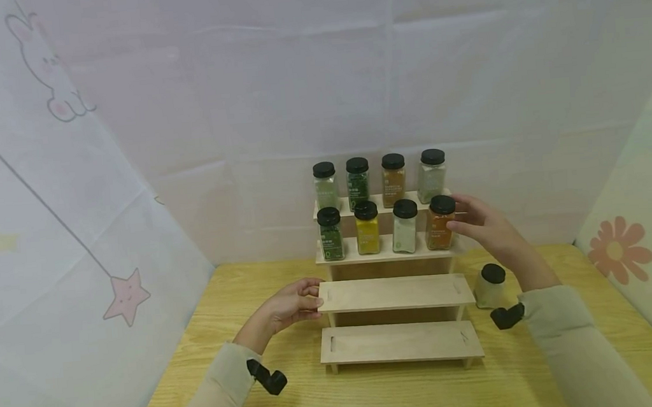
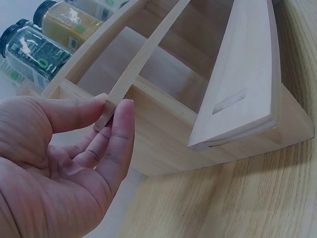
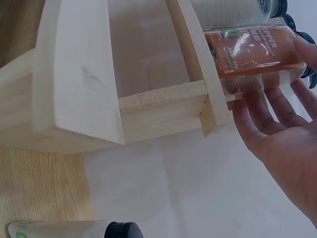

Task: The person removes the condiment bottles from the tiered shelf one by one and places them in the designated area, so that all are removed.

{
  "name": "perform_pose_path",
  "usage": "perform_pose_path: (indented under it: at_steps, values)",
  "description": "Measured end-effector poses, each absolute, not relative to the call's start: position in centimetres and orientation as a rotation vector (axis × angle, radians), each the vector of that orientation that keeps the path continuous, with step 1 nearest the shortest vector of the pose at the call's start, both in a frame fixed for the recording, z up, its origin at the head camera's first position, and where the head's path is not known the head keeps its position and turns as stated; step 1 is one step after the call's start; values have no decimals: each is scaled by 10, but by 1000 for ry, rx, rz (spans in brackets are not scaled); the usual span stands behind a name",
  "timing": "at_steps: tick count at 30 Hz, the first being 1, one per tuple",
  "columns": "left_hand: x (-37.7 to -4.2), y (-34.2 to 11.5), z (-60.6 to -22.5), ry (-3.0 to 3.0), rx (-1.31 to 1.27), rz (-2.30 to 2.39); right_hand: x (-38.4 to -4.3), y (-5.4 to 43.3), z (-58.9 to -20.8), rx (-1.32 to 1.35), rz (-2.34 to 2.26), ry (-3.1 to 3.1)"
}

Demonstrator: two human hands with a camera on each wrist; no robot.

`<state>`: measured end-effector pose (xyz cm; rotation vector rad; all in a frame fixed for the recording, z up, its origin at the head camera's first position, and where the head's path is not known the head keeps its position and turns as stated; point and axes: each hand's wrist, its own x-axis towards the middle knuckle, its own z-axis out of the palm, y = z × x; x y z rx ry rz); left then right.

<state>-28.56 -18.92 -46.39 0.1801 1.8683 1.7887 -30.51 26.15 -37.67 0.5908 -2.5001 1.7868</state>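
Note:
A stepped wooden rack (image 1: 393, 294) stands on the table, with spice jars on its two upper tiers. At the right end of the second tier from the top, my right hand (image 1: 485, 226) holds a black-lidded jar of orange-red spice (image 1: 440, 228), thumb in front and fingers behind. "PEPPER" shows on the label of this jar (image 3: 260, 52) in the right wrist view, where its base is at the shelf board. Thumb and fingers of my left hand (image 2: 81, 148) pinch the left end of a lower shelf board (image 2: 133, 69).
A pale spice jar (image 1: 490, 289) stands on the table (image 1: 248, 388) right of the rack, below my right forearm. Next to the held jar is a white one (image 1: 405, 230); several more line the top tier. Patterned cloth (image 1: 293, 72) hangs close behind the rack.

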Motion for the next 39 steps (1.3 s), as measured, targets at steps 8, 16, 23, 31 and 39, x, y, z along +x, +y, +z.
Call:
perform_pose_path:
  at_steps: [8,16,23,31,39]
  values:
    - [-285,-189,-463,1872,182,1787,-310,256,-378,621,1836,-2470]
    - [-284,-189,-463,1864,188,1789,-313,253,-379,643,1856,-2460]
    - [-284,-189,-464,1863,192,1781,-313,251,-378,624,1864,-2485]
    - [-285,-190,-464,1860,201,1783,-315,249,-378,694,1921,-2445]
    - [-286,-191,-466,1853,195,1783,-315,248,-378,687,1894,-2468]
